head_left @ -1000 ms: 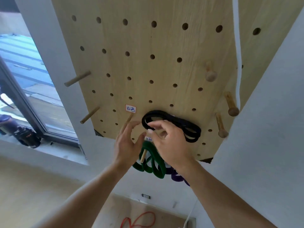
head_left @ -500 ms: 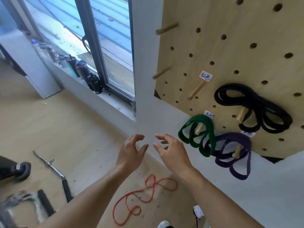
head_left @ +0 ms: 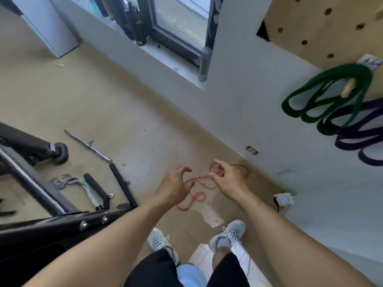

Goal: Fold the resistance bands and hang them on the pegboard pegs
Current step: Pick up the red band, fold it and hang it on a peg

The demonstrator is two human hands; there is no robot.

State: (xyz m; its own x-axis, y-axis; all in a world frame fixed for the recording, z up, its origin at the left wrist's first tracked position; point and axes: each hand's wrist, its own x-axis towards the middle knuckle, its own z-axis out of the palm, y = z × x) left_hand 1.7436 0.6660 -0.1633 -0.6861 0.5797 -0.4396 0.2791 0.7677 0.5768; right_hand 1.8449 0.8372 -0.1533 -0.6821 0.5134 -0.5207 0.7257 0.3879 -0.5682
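A thin red resistance band (head_left: 196,198) lies tangled on the floor by the wall. My left hand (head_left: 175,185) and my right hand (head_left: 228,179) hover above it with loosely curled fingers; neither plainly grips it. At the upper right the wooden pegboard (head_left: 323,27) carries a folded green band (head_left: 323,100) on a peg (head_left: 204,89) and a folded purple band (head_left: 360,137) below it. The black band is out of view.
A black equipment frame (head_left: 41,204) fills the lower left. A metal bar (head_left: 93,150) and cable handles (head_left: 91,187) lie on the floor beside it. A low window sill (head_left: 165,59) holds dark bottles. My shoes (head_left: 228,235) stand near a white power strip (head_left: 284,198).
My view dropped from the pegboard to the floor. Both hands left the hung black band and lowered toward the red band on the floor.
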